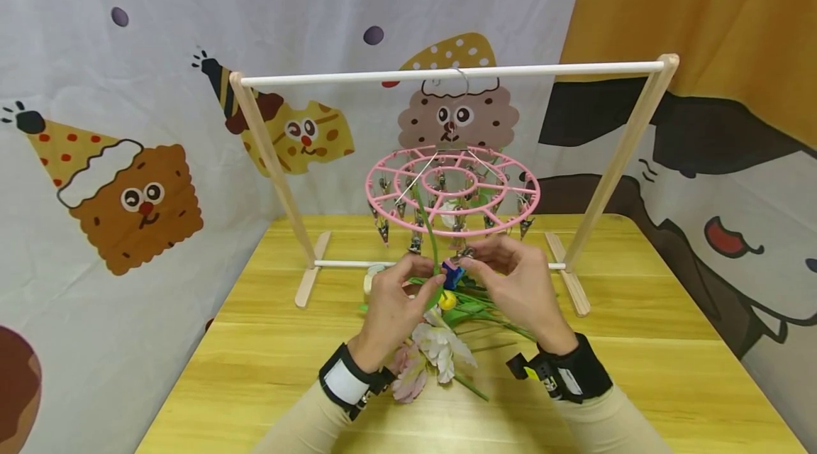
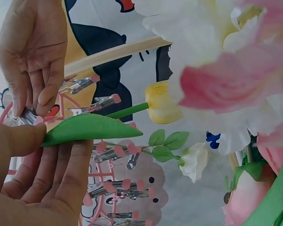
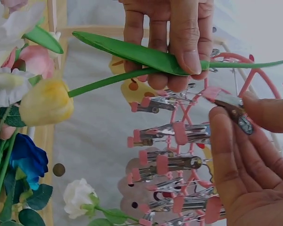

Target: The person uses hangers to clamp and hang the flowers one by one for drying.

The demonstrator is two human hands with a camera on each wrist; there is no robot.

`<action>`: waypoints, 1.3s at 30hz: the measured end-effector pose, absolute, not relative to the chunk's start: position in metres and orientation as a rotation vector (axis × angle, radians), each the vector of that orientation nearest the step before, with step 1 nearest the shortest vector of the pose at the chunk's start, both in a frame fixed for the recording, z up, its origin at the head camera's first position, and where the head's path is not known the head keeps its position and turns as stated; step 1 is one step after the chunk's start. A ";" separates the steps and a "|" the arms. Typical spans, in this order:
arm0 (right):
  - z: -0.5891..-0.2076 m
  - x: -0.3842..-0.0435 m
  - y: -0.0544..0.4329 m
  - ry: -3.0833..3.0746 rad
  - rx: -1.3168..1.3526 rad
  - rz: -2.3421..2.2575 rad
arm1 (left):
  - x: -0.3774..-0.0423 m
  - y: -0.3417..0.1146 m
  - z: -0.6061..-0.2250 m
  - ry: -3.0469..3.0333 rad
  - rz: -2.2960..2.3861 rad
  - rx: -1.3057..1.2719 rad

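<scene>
My left hand (image 1: pixel 398 305) pinches the green stem and leaf (image 3: pixel 132 54) of a yellow tulip (image 3: pixel 47 101) between thumb and fingers. The tulip hangs head down, its stem rising beside the pink round hanger (image 1: pixel 452 233). Close by on the right, my right hand (image 1: pixel 520 287) squeezes a metal clip (image 3: pixel 238 115) with pink tips between thumb and fingers. In the right wrist view the clip lies right by the tulip stem. A white rose (image 2: pixel 194 161) hangs head down among the other clips.
A wooden stand with a white top bar (image 1: pixel 357 76) carries the hanger by a hook. On the wooden table (image 1: pixel 242 376) below lie several artificial flowers, including a white blossom (image 1: pixel 440 351), a pink blossom (image 1: pixel 408 376) and a blue rose (image 3: pixel 28 160). A printed cloth (image 1: pixel 223 312) hangs behind.
</scene>
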State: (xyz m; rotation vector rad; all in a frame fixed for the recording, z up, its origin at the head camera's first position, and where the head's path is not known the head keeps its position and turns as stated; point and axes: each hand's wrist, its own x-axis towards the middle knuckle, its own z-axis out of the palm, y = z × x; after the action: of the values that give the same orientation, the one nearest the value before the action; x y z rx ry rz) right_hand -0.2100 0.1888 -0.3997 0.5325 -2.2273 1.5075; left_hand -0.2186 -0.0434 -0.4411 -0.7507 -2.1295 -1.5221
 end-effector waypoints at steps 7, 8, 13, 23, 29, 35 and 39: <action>-0.402 -0.211 0.190 -2.157 0.523 1.596 | -0.218 -0.043 -0.441 -2.162 -1.574 -0.723; -0.402 -0.211 0.190 -2.144 0.528 1.603 | -0.218 -0.043 -0.441 -2.160 -1.580 -0.722; -0.403 -0.213 0.189 -2.091 0.558 1.642 | -0.218 -0.042 -0.442 -2.153 -1.601 -0.720; -0.403 -0.214 0.185 -2.061 0.580 1.730 | -0.217 -0.037 -0.440 -2.163 -1.679 -0.723; -0.405 -0.215 0.183 -2.057 0.572 1.758 | -0.217 -0.034 -0.439 -2.175 -1.683 -0.730; -0.407 -0.217 0.183 -2.060 0.572 1.796 | -0.217 -0.031 -0.438 -2.159 -1.709 -0.749; -0.409 -0.217 0.183 -2.080 0.560 1.833 | -0.217 -0.031 -0.437 -2.158 -1.716 -0.750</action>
State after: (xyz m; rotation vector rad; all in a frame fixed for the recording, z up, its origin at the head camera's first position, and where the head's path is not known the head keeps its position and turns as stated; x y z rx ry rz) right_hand -0.2166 0.1830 -0.4086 0.5596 -2.0804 1.8330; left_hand -0.2170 -0.0309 -0.4373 -0.7496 -2.1582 -1.7160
